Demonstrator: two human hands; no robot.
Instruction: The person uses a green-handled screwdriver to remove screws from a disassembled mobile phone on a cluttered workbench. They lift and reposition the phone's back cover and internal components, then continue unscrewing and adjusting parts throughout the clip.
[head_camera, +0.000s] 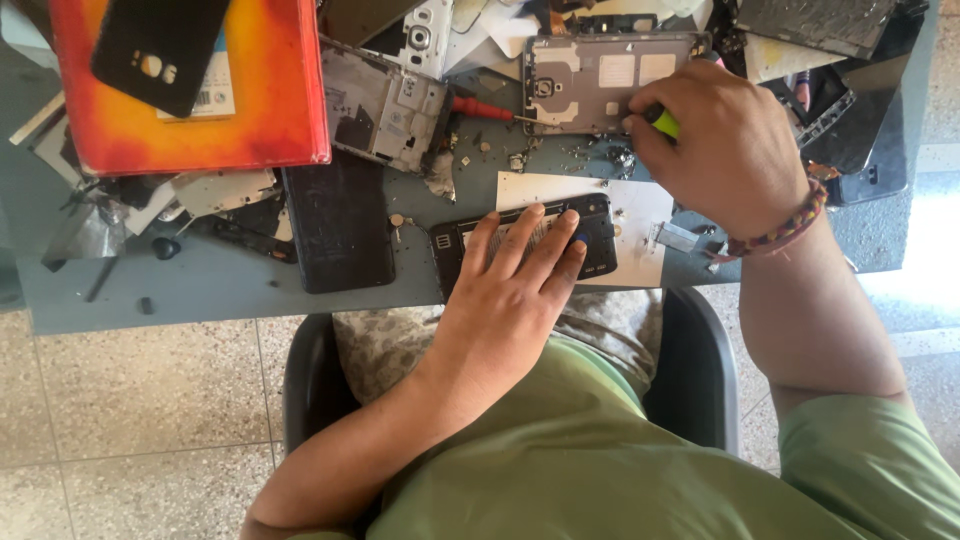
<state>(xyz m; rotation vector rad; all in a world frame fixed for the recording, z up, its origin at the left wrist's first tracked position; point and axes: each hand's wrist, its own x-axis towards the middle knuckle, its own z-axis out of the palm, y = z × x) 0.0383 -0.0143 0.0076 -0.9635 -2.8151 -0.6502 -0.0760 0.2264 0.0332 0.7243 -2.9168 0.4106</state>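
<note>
Two hands: left hand (520, 265) flat on crosswise black phone (523, 243) (fingers spread), right hand (722, 140) clenching green-handled tool (664, 123).

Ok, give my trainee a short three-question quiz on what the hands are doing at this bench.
1. True or false: the left hand lies flat on the black phone.
2. What colour is the tool handle in the right hand? A red, B green, C blue.
3. What lies between the silver phone frame and the grey phone back?

Key: 1 true; 2 B; 3 a red-handled screwdriver.
</note>
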